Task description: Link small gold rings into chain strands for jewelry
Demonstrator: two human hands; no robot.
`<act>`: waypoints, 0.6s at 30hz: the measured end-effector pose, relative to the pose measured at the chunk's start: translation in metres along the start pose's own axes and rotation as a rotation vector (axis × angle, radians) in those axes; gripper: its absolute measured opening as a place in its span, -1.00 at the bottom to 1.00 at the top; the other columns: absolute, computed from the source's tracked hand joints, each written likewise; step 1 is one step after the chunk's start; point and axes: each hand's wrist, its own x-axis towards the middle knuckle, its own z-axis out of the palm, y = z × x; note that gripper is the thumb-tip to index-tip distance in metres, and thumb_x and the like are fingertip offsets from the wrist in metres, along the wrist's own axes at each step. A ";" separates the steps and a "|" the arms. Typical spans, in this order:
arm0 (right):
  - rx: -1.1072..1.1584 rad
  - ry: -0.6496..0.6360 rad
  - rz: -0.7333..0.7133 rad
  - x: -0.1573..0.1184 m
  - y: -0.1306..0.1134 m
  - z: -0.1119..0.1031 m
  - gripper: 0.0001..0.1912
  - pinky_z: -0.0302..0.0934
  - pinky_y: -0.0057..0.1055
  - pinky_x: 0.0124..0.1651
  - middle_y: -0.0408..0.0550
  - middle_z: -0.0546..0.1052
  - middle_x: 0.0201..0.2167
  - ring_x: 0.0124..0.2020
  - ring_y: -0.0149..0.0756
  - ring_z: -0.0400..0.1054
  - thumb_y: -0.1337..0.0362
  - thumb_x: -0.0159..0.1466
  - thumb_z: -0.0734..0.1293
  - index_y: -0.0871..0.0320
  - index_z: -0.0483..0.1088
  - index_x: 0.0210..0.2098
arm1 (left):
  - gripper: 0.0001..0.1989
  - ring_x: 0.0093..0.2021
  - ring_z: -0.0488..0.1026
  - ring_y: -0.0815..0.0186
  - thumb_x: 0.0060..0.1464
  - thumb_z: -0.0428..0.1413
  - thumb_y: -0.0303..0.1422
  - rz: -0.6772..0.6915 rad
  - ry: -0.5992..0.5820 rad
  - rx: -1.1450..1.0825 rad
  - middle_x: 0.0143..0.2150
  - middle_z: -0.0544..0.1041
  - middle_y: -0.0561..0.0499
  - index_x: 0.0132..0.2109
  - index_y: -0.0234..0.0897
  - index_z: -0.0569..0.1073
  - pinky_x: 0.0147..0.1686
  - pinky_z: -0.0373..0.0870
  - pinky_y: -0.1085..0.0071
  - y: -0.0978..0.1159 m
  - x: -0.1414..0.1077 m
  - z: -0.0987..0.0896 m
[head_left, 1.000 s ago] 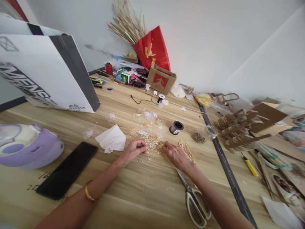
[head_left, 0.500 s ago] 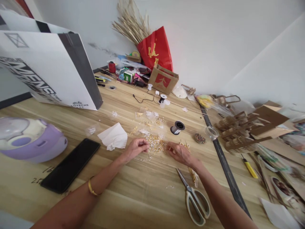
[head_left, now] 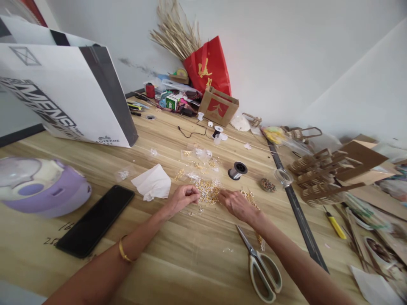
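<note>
A pile of small gold and silver beads [head_left: 207, 191] lies between my two hands on the wooden table. At its left edge is my left hand [head_left: 185, 196], thumb and fingertips pinched together; whatever they hold is too small to name. My right hand [head_left: 234, 203] reaches into the pile's right edge, palm down, its fingertips touching the beads and partly hidden. Below the pile lies a thin silver chain [head_left: 191, 213]. Gold rings and chain pieces [head_left: 248, 195] sit beside my right hand. Scissors [head_left: 258, 262] lie under my right forearm's left side.
A wire spool [head_left: 237, 170] stands behind my right hand, with a bead heap [head_left: 267, 185] and a clear jar [head_left: 283, 177] to its right. On the left are a white tissue [head_left: 153, 182], a black phone [head_left: 97, 220] and a purple-white appliance [head_left: 47, 188]. Small bamboo baskets [head_left: 321, 178] crowd the right.
My right hand has moved slightly left and turned palm down, with its fingertips now at the beads. My left hand keeps its pinch in nearly the same place.
</note>
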 end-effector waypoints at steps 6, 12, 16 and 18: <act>-0.050 -0.007 -0.068 0.001 -0.001 -0.004 -0.79 0.07 -0.41 -0.46 0.03 0.44 -0.28 -0.34 -0.28 0.33 0.55 0.26 0.14 0.21 0.35 -0.29 | -0.80 -0.50 0.39 0.43 -0.09 0.19 -0.29 -0.001 0.003 0.006 -0.54 0.46 0.06 -0.41 -0.38 0.42 -0.41 0.34 0.50 0.003 -0.001 0.000; 0.053 0.013 -0.010 -0.013 -0.001 0.006 -0.80 0.06 -0.44 -0.45 0.01 0.43 -0.30 -0.37 -0.32 0.32 0.52 0.28 0.12 0.20 0.33 -0.25 | -0.85 -0.52 0.37 0.43 -0.09 0.16 -0.35 0.034 0.000 0.090 -0.56 0.44 0.07 -0.44 -0.37 0.41 -0.45 0.28 0.52 0.003 -0.001 0.003; 0.147 0.013 0.025 -0.024 0.002 0.010 -0.78 0.05 -0.47 -0.45 -0.01 0.41 -0.32 -0.42 -0.39 0.31 0.51 0.29 0.09 0.20 0.32 -0.29 | -0.88 -0.50 0.35 0.43 -0.07 0.12 -0.37 0.094 -0.017 0.196 -0.54 0.45 0.06 -0.46 -0.37 0.41 -0.45 0.25 0.53 0.003 -0.004 0.006; 0.200 0.013 0.036 -0.029 0.005 0.012 -0.79 0.05 -0.48 -0.45 -0.02 0.41 -0.32 -0.46 -0.41 0.30 0.50 0.29 0.09 0.20 0.31 -0.32 | -0.87 -0.48 0.34 0.42 -0.06 0.12 -0.37 0.114 -0.022 0.229 -0.52 0.45 0.05 -0.45 -0.37 0.42 -0.45 0.24 0.53 0.004 -0.005 0.008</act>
